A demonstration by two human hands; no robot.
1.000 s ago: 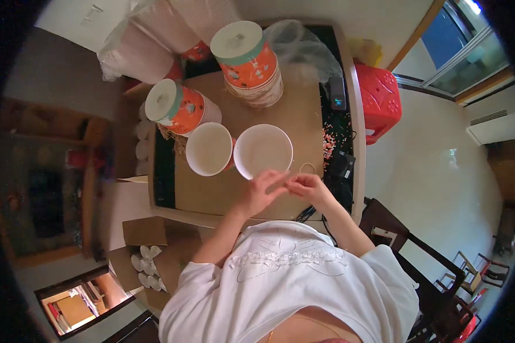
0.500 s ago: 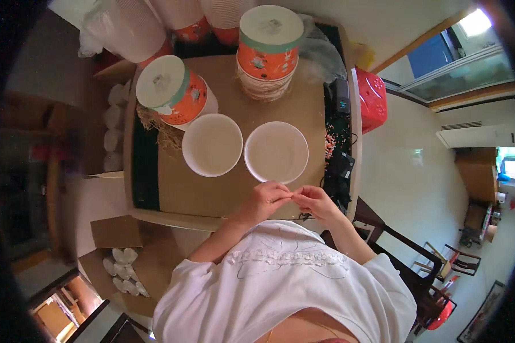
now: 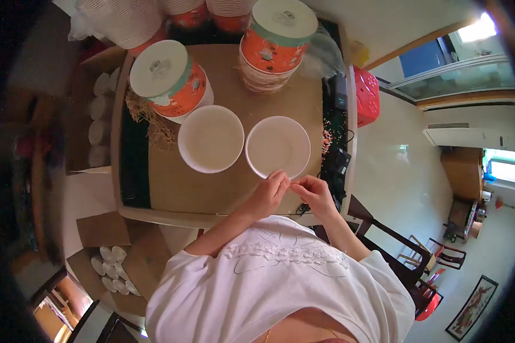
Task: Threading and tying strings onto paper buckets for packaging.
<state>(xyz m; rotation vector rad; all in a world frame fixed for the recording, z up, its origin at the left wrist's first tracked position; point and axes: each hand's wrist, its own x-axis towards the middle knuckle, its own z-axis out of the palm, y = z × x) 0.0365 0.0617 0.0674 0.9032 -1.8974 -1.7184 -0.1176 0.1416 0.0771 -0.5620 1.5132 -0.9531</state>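
Close to the near rim of a white paper tub (image 3: 278, 147), my left hand (image 3: 270, 194) and my right hand (image 3: 316, 196) meet with their fingertips pinched. Whatever lies between the fingers is too small to make out. The left fingertips overlap the tub's near edge. A second white tub (image 3: 210, 139) stands just left of the first, its mouth also facing up. Behind it, an orange paper bucket with a green band (image 3: 180, 94) is upside down on a white tub. Tan strands (image 3: 157, 127) lie beside that bucket.
A taller stack of upturned orange tubs (image 3: 274, 51) stands farther back. Nested white tubs (image 3: 117, 23) crowd the far left. Along the table's right side are pink and white bits (image 3: 327, 139), a black device (image 3: 340, 163) and cables. A red basket (image 3: 366, 97) sits beyond the edge.
Both hands have risen slightly toward the right tub, and my left fingers now point more upward at its rim. The whole view has shifted a little; the tubs stay in the same arrangement.
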